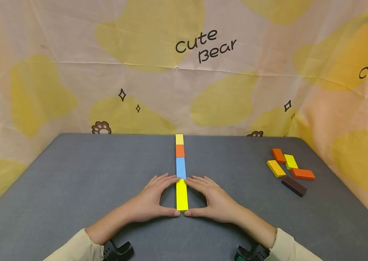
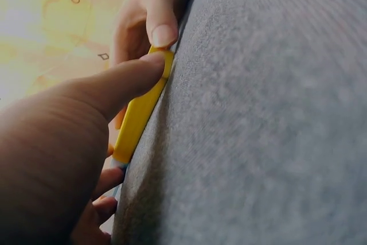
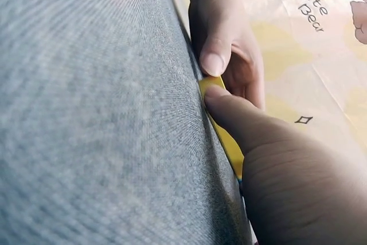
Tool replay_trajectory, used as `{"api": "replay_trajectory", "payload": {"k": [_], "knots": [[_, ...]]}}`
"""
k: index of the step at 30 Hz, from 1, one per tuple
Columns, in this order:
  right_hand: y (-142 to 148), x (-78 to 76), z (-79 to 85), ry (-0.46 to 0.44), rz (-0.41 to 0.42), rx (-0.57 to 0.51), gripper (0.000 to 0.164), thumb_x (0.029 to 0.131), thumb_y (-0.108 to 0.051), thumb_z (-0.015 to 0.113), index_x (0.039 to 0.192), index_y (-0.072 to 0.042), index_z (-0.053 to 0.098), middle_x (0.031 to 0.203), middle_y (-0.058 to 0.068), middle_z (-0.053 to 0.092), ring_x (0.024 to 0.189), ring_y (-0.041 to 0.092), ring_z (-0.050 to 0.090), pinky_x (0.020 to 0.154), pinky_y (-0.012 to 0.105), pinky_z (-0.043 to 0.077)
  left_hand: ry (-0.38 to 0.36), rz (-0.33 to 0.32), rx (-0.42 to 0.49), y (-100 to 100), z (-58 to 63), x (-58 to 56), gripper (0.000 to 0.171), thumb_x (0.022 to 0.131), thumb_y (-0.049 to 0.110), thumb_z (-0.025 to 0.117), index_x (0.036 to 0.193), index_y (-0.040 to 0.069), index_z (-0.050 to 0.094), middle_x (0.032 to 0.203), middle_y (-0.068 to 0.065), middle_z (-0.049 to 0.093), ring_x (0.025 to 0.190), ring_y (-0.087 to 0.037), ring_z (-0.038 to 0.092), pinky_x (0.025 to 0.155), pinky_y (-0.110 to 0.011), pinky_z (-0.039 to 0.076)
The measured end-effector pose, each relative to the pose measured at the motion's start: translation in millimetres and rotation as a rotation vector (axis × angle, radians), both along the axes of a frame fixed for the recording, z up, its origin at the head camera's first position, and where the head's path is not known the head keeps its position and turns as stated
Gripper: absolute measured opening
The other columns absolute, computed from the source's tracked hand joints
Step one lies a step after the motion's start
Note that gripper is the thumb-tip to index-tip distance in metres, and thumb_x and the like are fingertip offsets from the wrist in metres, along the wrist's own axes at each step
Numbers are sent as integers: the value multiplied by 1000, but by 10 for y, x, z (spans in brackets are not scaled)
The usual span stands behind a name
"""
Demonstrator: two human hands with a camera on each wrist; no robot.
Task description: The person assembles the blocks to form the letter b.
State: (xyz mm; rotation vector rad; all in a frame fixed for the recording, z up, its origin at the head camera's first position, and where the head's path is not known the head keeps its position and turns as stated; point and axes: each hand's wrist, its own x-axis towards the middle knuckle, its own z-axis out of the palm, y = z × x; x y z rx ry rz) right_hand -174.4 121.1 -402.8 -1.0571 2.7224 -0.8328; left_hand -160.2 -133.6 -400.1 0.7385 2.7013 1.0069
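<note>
A line of blocks lies end to end down the middle of the table, seen in the head view. Nearest is a bright yellow block (image 1: pixel 182 195), followed by a blue block (image 1: pixel 180 167), an orange block (image 1: pixel 179 150) and a paler yellow block (image 1: pixel 179 139) at the far end. My left hand (image 1: pixel 154 198) holds the bright yellow block from the left, thumb at its near end and fingertips by its far end. From the right, my right hand (image 1: pixel 212 198) grips the same block in mirror fashion. In both wrist views the thumbs meet the near end face.
Several loose blocks lie at the right: an orange one (image 1: pixel 278 156), a lime one (image 1: pixel 290 162), an amber one (image 1: pixel 276 169), another orange one (image 1: pixel 303 174) and a dark brown one (image 1: pixel 294 186). A patterned cloth (image 1: pixel 158 83) hangs behind the grey table (image 1: pixel 73 188).
</note>
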Motion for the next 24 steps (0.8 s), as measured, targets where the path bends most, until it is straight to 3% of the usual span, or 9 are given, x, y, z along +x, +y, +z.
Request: {"api": "replay_trajectory", "payload": {"k": [11,24], "knots": [[-5,2,-3,7,-24,17,81,88,-58,70,155,-21,44,157,-4,48,152,20,37,127,52,21,-17,80,7,18,-5,-8,85,79,51,83,151,23,48,157,-2,47,154,-34,29,121,-67,21],[-1,-4,-16,5,-24,9,74,92,-54,67,155,-21,44,157,-5,48,151,20,37,127,52,21,-13,106,-11,6,-31,-3,86,81,53,81,154,27,44,160,1,44,155,-34,28,120,-68,23]]}}
